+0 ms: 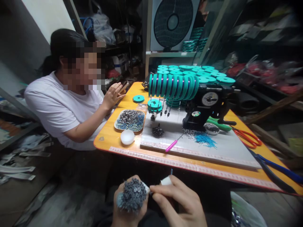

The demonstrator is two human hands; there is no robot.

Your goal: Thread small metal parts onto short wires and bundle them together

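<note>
Hands low in front of you, below the orange table's (111,138) near edge: your left hand (129,209) is wrapped around one tight bundle of small grey sinkers (132,194), and your right hand (176,201) pinches a single piece at the bundle's side. These pieces look small, hard, dense and probably slippery, so grip each by its sides with your fingertips. One tray (129,121) holds many more, too many to count.

Orange-topped table (113,135). Teal round plastic spools (174,85) at twelve o'clock on a black winding machine (208,108). Grey cluster of small cylindrical pieces (132,194) at six o'clock. Orange-handled scissors (248,137) at three. Pink-handled pick (171,145) mid-table.
</note>
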